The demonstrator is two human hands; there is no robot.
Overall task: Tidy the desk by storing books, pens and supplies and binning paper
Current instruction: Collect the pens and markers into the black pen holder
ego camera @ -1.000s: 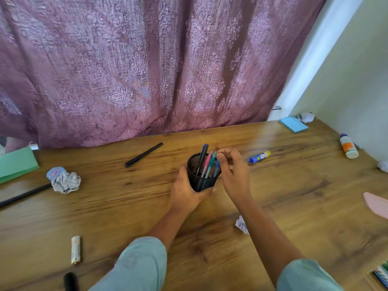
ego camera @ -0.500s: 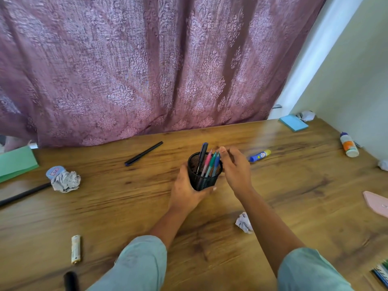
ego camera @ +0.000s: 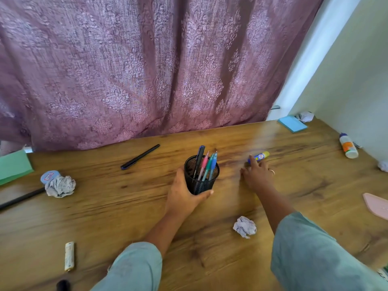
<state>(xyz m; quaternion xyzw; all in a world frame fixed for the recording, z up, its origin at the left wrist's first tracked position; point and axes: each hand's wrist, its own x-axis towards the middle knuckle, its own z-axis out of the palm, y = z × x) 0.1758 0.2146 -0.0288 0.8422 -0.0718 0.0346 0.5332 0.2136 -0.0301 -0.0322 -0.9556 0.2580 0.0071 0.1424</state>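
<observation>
A black mesh pen cup (ego camera: 201, 181) stands mid-desk with several coloured pens (ego camera: 206, 164) upright in it. My left hand (ego camera: 184, 198) wraps around the cup from the near left side. My right hand (ego camera: 257, 175) lies flat with fingers spread, its fingertips touching the near end of a blue-and-yellow glue stick (ego camera: 260, 156) to the right of the cup. A black pen (ego camera: 140, 156) lies loose to the cup's far left. Crumpled paper balls sit at the left (ego camera: 60, 186) and near my right forearm (ego camera: 244, 226).
Wooden desk (ego camera: 126, 206) against a purple curtain. Blue sticky pad (ego camera: 292, 123) and paper wad (ego camera: 305, 117) far right corner; glue bottle (ego camera: 348, 146) at right; pink item (ego camera: 376, 204) right edge; green paper (ego camera: 13, 166), blue tape (ego camera: 49, 176), black rod (ego camera: 21, 199) left; pale stick (ego camera: 69, 256) near left.
My right hand left the rim of the pen cup and moved right across the desk to the glue stick. My left hand kept its hold on the cup.
</observation>
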